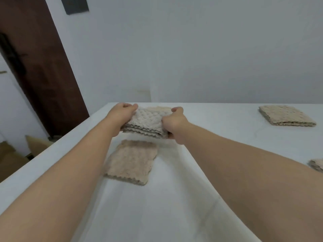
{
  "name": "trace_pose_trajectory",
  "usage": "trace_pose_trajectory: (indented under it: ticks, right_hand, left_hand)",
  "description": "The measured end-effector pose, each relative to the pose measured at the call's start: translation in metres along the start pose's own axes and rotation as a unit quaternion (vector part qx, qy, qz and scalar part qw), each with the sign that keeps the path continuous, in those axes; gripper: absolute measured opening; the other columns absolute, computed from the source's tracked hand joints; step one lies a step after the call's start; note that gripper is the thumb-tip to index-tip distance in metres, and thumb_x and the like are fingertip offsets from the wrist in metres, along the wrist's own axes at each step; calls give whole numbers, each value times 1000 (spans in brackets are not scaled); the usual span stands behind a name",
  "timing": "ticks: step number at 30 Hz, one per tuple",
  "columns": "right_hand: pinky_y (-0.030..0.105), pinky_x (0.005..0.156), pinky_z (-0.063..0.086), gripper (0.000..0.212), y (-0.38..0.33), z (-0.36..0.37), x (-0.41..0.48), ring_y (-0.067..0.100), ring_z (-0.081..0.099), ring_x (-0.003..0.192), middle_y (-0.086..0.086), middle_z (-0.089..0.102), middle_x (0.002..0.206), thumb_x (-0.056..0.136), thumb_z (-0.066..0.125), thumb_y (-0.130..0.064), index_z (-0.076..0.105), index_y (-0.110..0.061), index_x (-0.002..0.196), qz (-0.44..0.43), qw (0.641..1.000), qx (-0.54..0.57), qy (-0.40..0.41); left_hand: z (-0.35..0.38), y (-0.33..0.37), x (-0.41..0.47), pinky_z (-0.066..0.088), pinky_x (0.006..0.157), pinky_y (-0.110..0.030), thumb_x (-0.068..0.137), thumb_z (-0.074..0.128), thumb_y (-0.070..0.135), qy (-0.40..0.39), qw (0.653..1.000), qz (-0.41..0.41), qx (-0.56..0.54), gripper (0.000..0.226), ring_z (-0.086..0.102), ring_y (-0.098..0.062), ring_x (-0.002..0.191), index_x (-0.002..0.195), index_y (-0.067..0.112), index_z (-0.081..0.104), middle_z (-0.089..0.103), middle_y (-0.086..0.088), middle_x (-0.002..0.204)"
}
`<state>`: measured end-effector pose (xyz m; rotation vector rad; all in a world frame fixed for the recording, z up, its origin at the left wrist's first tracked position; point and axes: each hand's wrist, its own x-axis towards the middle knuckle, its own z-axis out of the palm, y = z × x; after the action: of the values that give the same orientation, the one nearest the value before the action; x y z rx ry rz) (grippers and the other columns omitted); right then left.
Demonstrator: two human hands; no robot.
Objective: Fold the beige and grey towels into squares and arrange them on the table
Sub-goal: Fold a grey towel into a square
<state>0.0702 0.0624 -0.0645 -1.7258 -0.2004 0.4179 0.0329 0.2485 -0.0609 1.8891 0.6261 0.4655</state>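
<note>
Your left hand (pixel 120 116) and right hand (pixel 174 125) each grip one end of the folded grey towel (pixel 144 122), held between them above the surface (pixel 218 151), a folded beige towel (pixel 131 161) just below them.

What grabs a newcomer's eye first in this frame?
The folded grey towel at centre, gripped at its sides by the left hand and right hand. Just nearer lies a folded beige towel on the white table, with another folded beige square at far right.
</note>
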Motion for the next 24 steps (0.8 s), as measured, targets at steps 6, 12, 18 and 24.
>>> trace_pose_trajectory:
  ticks: [6,12,18,24]
  right_hand:
    - [46,79,62,13,-23,84,38,22,58,57,13,60,72,101,50,1,59,-4,93,-16,986,-105,-128]
    - [30,62,45,18,-20,155,89,26,58,80,12,63,88,91,64,-12,67,-9,109,-99,945,-265,-164]
    - [26,50,35,28,-5,185,115,23,51,76,1,49,71,90,66,-18,49,-15,68,-149,909,-360,-149]
    - [30,69,49,20,8,184,124,27,58,96,5,62,96,92,61,-34,64,-15,91,-158,865,-447,-167]
  left_hand:
    - [-82,-51,49,51,63,-27,99,65,18,-26,992,30,117,16,61,-18,74,102,28,77,70,-4,97]
    - [-123,-100,87,42,59,-19,103,58,11,21,990,17,139,23,51,-10,65,110,26,74,63,-1,91]
    - [-132,-129,99,41,73,-15,101,62,14,7,975,44,216,23,57,-2,77,116,27,73,70,-1,108]
    - [-134,-132,96,40,103,-27,100,63,28,6,939,53,339,28,59,-19,123,127,34,71,65,1,136]
